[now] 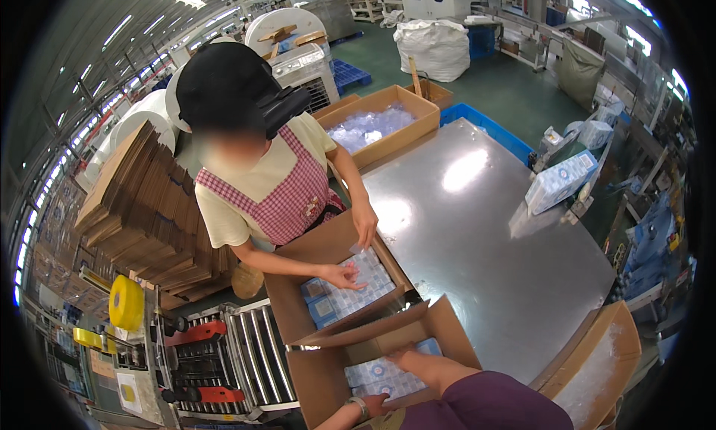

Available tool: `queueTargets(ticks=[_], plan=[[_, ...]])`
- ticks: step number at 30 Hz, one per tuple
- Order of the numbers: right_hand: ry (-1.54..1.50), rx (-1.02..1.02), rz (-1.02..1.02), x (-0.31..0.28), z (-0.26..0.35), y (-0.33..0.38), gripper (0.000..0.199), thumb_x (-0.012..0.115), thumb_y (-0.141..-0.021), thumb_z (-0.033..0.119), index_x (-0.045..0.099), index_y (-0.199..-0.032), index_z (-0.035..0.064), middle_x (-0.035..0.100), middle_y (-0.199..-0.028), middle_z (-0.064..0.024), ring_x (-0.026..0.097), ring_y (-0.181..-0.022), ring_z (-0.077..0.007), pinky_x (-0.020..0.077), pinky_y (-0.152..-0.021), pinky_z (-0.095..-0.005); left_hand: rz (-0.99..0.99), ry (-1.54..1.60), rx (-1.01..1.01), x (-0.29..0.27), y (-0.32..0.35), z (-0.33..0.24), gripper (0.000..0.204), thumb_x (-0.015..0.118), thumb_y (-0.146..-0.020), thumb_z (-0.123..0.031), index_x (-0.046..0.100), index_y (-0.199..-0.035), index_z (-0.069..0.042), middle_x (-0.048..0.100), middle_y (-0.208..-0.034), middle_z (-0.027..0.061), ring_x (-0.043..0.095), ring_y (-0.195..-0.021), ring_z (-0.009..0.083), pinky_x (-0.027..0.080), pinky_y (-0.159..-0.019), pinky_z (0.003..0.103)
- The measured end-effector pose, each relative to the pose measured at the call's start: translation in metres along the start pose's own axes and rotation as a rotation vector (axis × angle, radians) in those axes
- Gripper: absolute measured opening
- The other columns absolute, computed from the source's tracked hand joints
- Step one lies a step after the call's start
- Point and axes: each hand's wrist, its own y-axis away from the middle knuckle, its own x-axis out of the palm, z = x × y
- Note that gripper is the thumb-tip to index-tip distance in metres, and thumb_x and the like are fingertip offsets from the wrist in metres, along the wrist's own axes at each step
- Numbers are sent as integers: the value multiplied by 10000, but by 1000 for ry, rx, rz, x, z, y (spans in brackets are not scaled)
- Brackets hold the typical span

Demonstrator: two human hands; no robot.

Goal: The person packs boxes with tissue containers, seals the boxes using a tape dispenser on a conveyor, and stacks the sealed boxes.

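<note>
An open cardboard box stands in front of me, lined with flat blue-and-white packs. My right hand reaches in from the right and its fingers lie flat on the packs. My left hand, with a band on the wrist, rests at the box's near edge; its grip is hidden. Behind it stands a second open box of the same packs. A person in a pink checked apron has both hands over that box.
A shiny metal table fills the right side, with a blue-and-white bundle at its far edge. Beyond it sits a box of clear bags. Flattened cartons, a yellow tape roll and a roller conveyor lie left. Another open box is at right.
</note>
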Motion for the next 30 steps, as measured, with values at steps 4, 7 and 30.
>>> queueTargets(ticks=[4,7,30], plan=[[-251,-45,251,-82,-25,29,705,636,-934,275,379,-1587,219,466,-1559,-160,515,-1365,-374,443,-1112,-477,17,107,-36,-26,31,-43,881,528,-965,-650,350,-1555,-21,575,-1422,275,570,-1307,398,430,-1102,435],[-719,-134,-321,-155,-62,124,514,606,-953,311,555,-1410,80,608,-1376,-189,564,-1280,-385,474,-1050,-473,-26,305,176,-20,35,-40,810,488,-1004,-637,400,-1533,-29,616,-1387,229,595,-1276,340,445,-1079,412],[-1442,1803,-188,233,73,509,859,551,-942,632,464,-1461,-47,482,-1465,-289,460,-1357,-442,387,-1124,-461,-267,-714,-124,-21,-84,17,923,447,-989,-628,60,-1661,-127,-75,-1725,160,-79,-1596,315,13,-1226,642]])
